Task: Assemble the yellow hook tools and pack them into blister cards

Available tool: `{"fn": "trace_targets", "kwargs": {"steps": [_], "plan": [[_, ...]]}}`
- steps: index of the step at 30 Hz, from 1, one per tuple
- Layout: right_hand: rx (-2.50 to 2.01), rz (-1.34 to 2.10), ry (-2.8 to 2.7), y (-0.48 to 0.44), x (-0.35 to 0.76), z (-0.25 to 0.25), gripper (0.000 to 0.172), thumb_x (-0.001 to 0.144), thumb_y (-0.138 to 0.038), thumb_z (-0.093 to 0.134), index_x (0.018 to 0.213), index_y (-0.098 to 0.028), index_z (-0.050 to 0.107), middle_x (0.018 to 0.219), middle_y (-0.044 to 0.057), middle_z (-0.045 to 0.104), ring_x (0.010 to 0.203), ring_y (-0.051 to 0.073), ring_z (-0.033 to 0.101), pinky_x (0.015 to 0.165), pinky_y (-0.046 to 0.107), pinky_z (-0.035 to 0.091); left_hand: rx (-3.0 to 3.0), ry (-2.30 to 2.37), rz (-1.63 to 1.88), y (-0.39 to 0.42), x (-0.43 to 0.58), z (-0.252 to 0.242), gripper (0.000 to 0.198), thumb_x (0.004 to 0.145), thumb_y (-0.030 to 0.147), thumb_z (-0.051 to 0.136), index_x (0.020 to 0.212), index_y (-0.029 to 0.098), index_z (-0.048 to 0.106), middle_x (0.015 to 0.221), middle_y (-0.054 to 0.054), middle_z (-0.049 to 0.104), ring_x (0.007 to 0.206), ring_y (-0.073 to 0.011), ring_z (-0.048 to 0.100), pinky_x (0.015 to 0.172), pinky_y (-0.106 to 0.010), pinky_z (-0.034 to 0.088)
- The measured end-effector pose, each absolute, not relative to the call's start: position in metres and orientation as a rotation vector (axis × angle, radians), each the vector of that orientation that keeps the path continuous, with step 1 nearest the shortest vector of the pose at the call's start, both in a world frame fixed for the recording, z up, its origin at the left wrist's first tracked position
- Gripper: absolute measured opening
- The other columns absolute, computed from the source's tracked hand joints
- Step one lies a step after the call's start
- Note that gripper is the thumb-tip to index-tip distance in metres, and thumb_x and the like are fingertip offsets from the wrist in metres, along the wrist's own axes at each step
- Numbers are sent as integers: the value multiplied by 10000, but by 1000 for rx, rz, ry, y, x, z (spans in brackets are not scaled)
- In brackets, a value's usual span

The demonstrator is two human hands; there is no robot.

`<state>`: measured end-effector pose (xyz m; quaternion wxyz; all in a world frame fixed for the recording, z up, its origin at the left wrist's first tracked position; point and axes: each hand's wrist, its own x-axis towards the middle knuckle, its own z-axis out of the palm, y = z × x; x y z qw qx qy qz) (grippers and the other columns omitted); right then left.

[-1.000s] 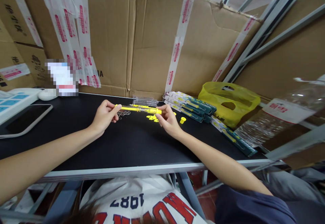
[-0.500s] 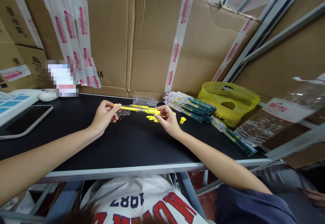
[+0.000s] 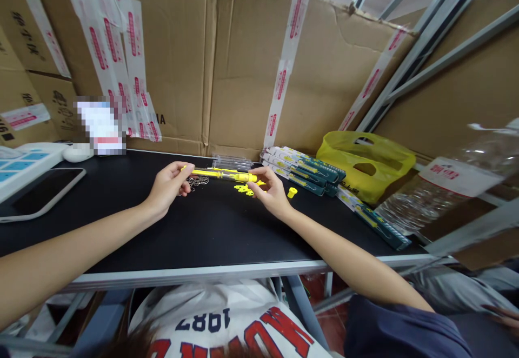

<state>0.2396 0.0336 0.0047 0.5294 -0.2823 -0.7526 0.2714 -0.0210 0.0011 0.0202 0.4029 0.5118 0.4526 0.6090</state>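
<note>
A long yellow pen-like tool [image 3: 221,174] is held level above the black tabletop [image 3: 203,228]. My left hand [image 3: 168,186] pinches its left end and my right hand [image 3: 271,189] pinches its thicker right end. Under the tool lie several thin metal rings [image 3: 197,181] and small yellow plastic parts [image 3: 244,189]. One yellow cap [image 3: 291,191] stands just right of my right hand. Clear tubes [image 3: 232,161] lie behind the tool.
Packaged tools in green-and-white cards [image 3: 304,170] are stacked at the right, with a yellow plastic bag [image 3: 365,166] and a clear plastic bottle [image 3: 450,185] beyond. A scale and a white tray [image 3: 36,190] sit at the left. Taped cardboard boxes [image 3: 227,66] wall the back.
Almost nothing has moved. My left fingers have shifted slightly along the tool's left end; the tool stays level between both hands.
</note>
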Motion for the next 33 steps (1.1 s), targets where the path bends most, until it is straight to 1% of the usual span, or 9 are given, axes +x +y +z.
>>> {"fn": "trace_targets", "kwargs": {"steps": [6, 12, 17, 20, 24, 26, 30, 33], "plan": [[-666, 681, -1773, 33, 239, 5, 306, 802, -415, 659, 998, -214, 539, 952, 39, 539, 749, 126, 538, 491, 204, 512, 1286, 1126, 1574, 0, -20, 21, 319, 742, 434, 683, 902, 171, 598, 762, 17, 602, 452, -39, 507, 394, -151, 384], [-668, 723, -1765, 33, 239, 4, 331, 795, -441, 665, 1000, -215, 536, 867, 23, 530, 703, 129, 555, 475, 219, 518, 1414, 1163, 1531, 0, -22, 19, 311, 733, 430, 692, 856, 171, 570, 711, 4, 639, 446, -56, 528, 409, -160, 408], [-663, 794, -1761, 34, 241, 3, 330, 797, -454, 662, 976, -211, 529, 799, 9, 541, 636, 124, 563, 462, 231, 511, 1497, 1164, 1556, 0, -24, 20, 280, 745, 393, 685, 877, 168, 585, 619, 29, 596, 428, -61, 519, 403, -160, 398], [-657, 795, -1772, 33, 241, 4, 344, 790, -478, 661, 960, -213, 523, 825, 19, 553, 640, 126, 559, 459, 236, 510, 1506, 1166, 1560, 0, -24, 21, 268, 749, 381, 682, 875, 170, 577, 606, 33, 588, 422, -62, 516, 399, -162, 390], [-663, 705, -1789, 31, 240, 3, 347, 789, -487, 655, 954, -220, 509, 971, 52, 568, 684, 126, 547, 468, 233, 502, 1515, 1156, 1539, 0, -25, 20, 280, 757, 406, 673, 862, 176, 552, 674, 13, 634, 422, -60, 515, 401, -170, 393], [-665, 641, -1812, 31, 240, 3, 337, 790, -464, 663, 964, -222, 505, 1014, 62, 562, 716, 131, 553, 482, 232, 495, 1513, 1138, 1520, 0, -24, 19, 298, 760, 433, 668, 830, 179, 528, 665, 16, 629, 421, -60, 509, 404, -172, 397], [-659, 616, -1827, 31, 241, 3, 328, 786, -434, 678, 956, -230, 487, 1016, 57, 555, 703, 131, 564, 495, 243, 483, 1471, 1112, 1453, -2, -22, 18, 357, 774, 500, 636, 744, 193, 457, 543, 51, 546, 408, -71, 493, 395, -172, 393], [-661, 657, -1843, 29, 241, 4, 333, 780, -428, 688, 956, -232, 484, 949, 39, 553, 658, 121, 549, 492, 245, 475, 1426, 1121, 1419, -3, -20, 19, 374, 792, 516, 607, 718, 195, 429, 524, 59, 516, 406, -68, 481, 391, -166, 387]]}}
